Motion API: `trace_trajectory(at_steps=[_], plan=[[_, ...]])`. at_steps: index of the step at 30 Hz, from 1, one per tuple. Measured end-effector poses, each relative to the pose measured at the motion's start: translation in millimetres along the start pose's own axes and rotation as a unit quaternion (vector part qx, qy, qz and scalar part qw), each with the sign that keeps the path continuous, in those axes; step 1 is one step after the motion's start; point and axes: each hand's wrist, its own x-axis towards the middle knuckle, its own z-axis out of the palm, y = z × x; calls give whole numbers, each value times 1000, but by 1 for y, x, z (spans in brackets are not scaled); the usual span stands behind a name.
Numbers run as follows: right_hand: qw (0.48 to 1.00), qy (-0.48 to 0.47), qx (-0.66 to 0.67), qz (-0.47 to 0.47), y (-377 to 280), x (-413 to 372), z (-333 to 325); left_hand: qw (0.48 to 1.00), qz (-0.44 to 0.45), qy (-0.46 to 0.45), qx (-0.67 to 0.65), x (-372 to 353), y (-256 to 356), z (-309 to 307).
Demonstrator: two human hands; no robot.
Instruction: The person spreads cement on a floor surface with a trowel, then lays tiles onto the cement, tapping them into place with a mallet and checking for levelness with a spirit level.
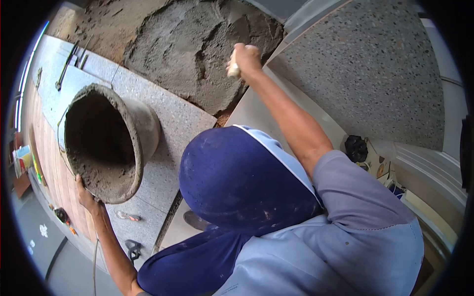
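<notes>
My right hand [246, 58] is closed around the pale handle of a trowel [233, 69], over a patch of wet grey mortar [173, 54]. The trowel's blade is hard to tell apart from the mortar. At the left, a mortar-caked bucket [148, 123] lies tilted with its mouth towards me. My left hand [88, 195] grips the lower edge of its rim. Wet mortar clings to the inside of the bucket near that edge; the deep inside is in shadow.
Speckled slabs [136, 84] border the mortar, and a terrazzo surface [370, 69] rises at the right. A long-handled tool [66, 66] lies beyond the bucket. Nearer me are a small orange-handled item [127, 216] and a black clamp-like tool [133, 250]. A black bag [356, 148] sits at the right.
</notes>
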Motion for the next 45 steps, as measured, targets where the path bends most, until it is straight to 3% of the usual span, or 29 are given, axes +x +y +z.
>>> trace_trajectory(at_steps=[4, 6, 8, 11, 16, 20, 24, 26, 27, 28, 29, 30, 31, 32, 33, 34, 35, 36, 38, 41, 44, 45], plan=[[995, -42, 14, -92, -13, -8, -33, 1000, -2, 13, -6, -3, -1, 3], [999, -41, 1, -6, -15, -2, -44, 1000, 1, 5, -24, 4, -4, -1], [996, -39, -74, 9, -13, -4, -52, 1000, 4, 2, -17, 6, -4, -2], [991, -74, -40, -101, -6, -18, -54, 1000, 10, 6, -10, 5, -5, -5], [994, -101, -35, 18, 30, -61, -36, 1000, -9, 4, 3, 1, 0, -1], [991, -110, 66, 41, 58, -100, -18, 1000, -2, -5, -9, -1, 0, 1], [988, -61, 126, 67, 62, -85, -16, 1000, -7, -14, -15, 9, -3, -4], [992, -65, 90, 57, 63, -75, -25, 1000, -19, -7, -12, 9, -4, -5], [995, -67, 52, 57, 61, -72, -30, 985, 113, -29, 124, 19, -15, -11], [995, -80, 18, 52, 56, -68, -28, 934, 245, -42, 255, 39, -31, -25], [992, -103, -77, -6, 46, -69, -28, 846, 362, -43, 389, 50, -32, -46], [975, -134, -167, -67, 30, -71, -31, 795, 395, -33, 458, 36, -22, -38], [892, -126, -333, -277, 15, -73, -31, 834, 341, -45, 431, 24, -10, -29], [885, -127, -304, -329, -24, -100, -18, 751, 450, -42, 482, 10, 4, -16], [863, -142, -347, -338, -50, -115, -10, 731, 468, -39, 495, -1, 16, -7], [857, -198, -361, -310, -79, -134, -1, 798, 443, -27, 407, -8, 23, 8], [827, -236, -355, -366, -96, -139, 5, 915, 304, -17, 264, -34, 43, 36], [765, -247, -386, -453, -111, -150, 15, 981, 177, 35, 77, -60, 63, 64], [609, -243, -486, -578, -136, -174, 41, 983, 181, 9, 43, -53, 64, 64], [441, -209, -614, -620, -142, -211, 87, 973, 227, -9, 31, -77, 81, 89], [365, -268, -722, -524, -134, -210, 136, 961, 275, -19, 29, -82, 84, 105], [353, -256, -728, -529, -129, -206, 145, 956, 291, -17, 47, -85, 86, 109]])
